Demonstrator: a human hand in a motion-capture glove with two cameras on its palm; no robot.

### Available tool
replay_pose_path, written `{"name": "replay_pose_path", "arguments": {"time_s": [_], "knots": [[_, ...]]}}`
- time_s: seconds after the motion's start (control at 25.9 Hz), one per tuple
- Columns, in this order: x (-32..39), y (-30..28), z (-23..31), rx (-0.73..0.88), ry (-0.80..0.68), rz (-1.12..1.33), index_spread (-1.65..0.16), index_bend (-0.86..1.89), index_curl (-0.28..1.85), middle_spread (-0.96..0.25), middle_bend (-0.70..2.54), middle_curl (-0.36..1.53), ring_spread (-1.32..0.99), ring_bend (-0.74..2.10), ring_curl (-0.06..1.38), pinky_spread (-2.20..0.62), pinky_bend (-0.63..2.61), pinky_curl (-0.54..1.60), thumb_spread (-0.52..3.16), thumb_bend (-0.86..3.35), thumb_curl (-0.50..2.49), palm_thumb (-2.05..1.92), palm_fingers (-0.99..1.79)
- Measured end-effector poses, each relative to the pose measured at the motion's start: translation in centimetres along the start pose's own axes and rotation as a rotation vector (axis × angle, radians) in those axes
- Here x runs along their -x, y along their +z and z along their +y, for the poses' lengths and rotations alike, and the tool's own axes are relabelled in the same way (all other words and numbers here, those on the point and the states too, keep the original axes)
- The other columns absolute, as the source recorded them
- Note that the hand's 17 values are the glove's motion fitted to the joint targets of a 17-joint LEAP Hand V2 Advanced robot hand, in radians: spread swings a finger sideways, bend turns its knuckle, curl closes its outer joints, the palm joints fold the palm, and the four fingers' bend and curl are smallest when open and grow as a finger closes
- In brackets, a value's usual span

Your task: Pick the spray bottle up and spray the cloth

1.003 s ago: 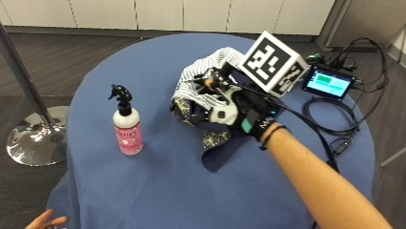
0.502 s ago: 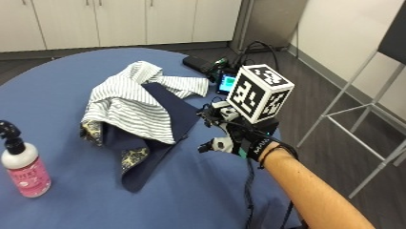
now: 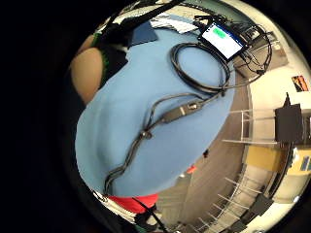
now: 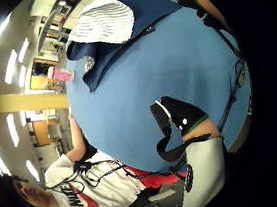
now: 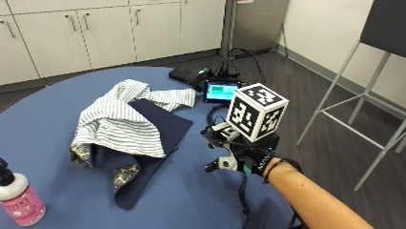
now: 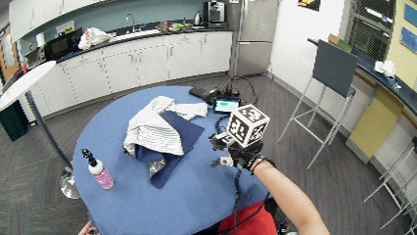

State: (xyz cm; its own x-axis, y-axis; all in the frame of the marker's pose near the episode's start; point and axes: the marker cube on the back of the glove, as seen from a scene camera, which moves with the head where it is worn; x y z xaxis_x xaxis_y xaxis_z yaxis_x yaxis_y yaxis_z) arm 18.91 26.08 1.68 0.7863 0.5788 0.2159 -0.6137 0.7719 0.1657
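At the frame's lower left, the rigid pink spray bottle [image 5: 19,202] looks light and suits a neck hold; the gloved right hand's [image 5: 244,155] grip state cannot be told.

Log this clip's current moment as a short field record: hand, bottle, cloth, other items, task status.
hand: gloved right hand above the blue table, beside the cloth, holding nothing; finger pose unclear
bottle: pink spray bottle upright near the table edge, far from the hand, untouched
cloth: striped cloth bunched over a navy cloth, mid-table
other items: small lit screen with cables at the table's far edge
task status: bottle not yet picked up
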Motion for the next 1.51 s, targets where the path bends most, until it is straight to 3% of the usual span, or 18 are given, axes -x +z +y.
{"name": "replay_pose_path", "arguments": {"time_s": [0.81,1.51], "knots": [[4.5,1.2,4.7,0.066,-0.151,0.159,-0.34,0.14,0.26,-0.07,0.29,0.40,0.01,0.25,0.34,0.18,0.21,0.34,1.01,-0.02,0.36,0.79,0.67],[3.6,1.8,5.6,0.082,-0.120,0.118,-0.34,0.14,0.28,-0.08,0.28,0.40,0.00,0.23,0.34,0.18,0.18,0.33,1.01,-0.02,0.35,0.78,0.69]]}}
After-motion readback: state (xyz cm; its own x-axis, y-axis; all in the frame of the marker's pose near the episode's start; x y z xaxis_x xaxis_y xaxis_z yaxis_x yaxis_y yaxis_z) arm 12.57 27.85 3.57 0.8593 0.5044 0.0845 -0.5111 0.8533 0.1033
